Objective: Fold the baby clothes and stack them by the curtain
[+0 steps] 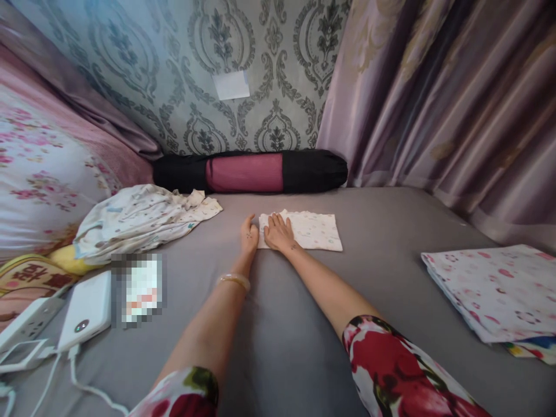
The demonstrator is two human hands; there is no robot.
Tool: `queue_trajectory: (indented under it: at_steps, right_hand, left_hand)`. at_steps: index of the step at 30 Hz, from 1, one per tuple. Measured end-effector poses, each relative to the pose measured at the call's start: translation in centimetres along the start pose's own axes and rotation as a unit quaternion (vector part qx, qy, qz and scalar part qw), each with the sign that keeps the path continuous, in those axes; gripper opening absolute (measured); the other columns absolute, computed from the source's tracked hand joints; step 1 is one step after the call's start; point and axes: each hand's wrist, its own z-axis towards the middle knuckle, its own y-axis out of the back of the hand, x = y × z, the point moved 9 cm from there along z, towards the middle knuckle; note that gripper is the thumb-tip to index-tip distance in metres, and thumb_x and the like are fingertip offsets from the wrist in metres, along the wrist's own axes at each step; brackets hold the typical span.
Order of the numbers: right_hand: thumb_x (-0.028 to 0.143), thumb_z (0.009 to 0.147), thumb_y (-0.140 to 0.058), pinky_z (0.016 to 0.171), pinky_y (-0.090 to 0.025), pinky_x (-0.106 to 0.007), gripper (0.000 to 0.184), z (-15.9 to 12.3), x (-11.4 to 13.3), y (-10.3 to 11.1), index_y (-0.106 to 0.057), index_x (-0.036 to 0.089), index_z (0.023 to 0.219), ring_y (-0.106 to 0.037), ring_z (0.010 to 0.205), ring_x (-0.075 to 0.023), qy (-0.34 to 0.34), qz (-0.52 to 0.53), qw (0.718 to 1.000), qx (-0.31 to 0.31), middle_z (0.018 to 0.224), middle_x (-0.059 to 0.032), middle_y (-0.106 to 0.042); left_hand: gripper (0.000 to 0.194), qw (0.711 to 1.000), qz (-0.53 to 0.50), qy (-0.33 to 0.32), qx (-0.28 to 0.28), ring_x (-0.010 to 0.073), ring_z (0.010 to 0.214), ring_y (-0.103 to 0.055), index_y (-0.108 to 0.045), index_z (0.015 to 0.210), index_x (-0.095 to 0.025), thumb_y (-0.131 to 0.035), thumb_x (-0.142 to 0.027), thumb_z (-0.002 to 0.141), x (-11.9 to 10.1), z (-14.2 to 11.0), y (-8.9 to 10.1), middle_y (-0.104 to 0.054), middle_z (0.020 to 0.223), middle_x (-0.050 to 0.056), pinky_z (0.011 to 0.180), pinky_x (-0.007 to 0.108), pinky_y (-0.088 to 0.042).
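A white printed cloth (317, 231), folded into a flat rectangle, lies on the grey bed sheet (295, 301) in front of me. My right hand (278, 233) rests palm down on its left part, fingers stretched out. Along the cloth's left edge stands my left hand (249, 234), turned on its side with the thumb up and the fingers extended. It is at the edge or just beside it; I cannot tell whether it touches. A pale bangle (234, 282) circles my left wrist.
At left lie a crumpled printed cloth (139, 220), a white power bank (87, 313) with cables and a power strip (32, 321). Folded printed fabric (499, 289) sits at right. A long black and pink rolled bag (245, 172) lies against the wall, beside curtains (434, 104).
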Motion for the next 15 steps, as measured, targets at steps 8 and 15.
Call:
queue_trajectory:
  at_steps: [8,15]
  right_hand:
    - [0.035,0.097,-0.026,0.115,-0.011,-0.050,0.058,0.2,0.1,-0.2,-0.036,0.006,0.146,-0.022,0.143,-0.0259,0.000,-0.009,1.000,0.008,0.155,-0.0147,-0.030]
    - [0.027,0.096,-0.028,0.116,-0.007,-0.048,0.054,0.6,3.2,0.0,-0.034,0.006,0.146,-0.018,0.144,-0.0251,0.062,-0.022,0.998,0.008,0.155,-0.0156,-0.030]
  left_hand:
    - [0.049,0.999,-0.015,0.029,-0.012,0.0235,0.122,-0.055,-0.062,0.120,-0.009,-0.038,-0.010,0.077,-0.1,0.0,0.2,-0.063,0.126,0.013,0.111,0.039,-0.037]
    - [0.042,0.999,-0.024,0.044,-0.020,0.0217,0.122,-0.055,-0.062,0.121,-0.012,-0.037,-0.023,0.089,-0.4,-0.1,0.5,-0.063,0.128,0.013,0.110,0.038,-0.037]
